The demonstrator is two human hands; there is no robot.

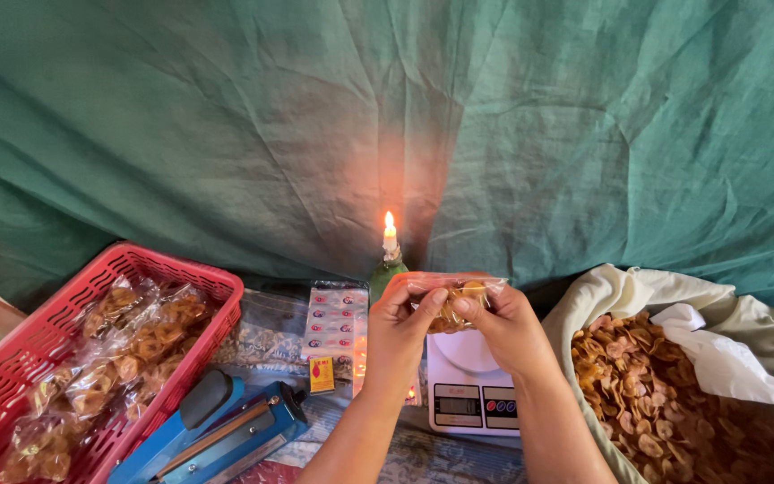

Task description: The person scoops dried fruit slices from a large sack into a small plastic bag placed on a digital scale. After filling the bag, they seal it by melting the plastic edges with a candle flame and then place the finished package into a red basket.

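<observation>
Both my hands hold up a small clear plastic bag of golden fried chips, raised above a white digital kitchen scale. My left hand pinches the bag's left side with thumb and fingers. My right hand pinches its right side. A lit candle stands on a green bottle just behind the bag, its flame a little above and left of the bag's top edge.
A red plastic basket at the left holds several sealed chip bags. A blue heat sealer lies in front of it. A pack of matchboxes sits nearby. A white cloth sack of loose chips is at the right. Green cloth hangs behind.
</observation>
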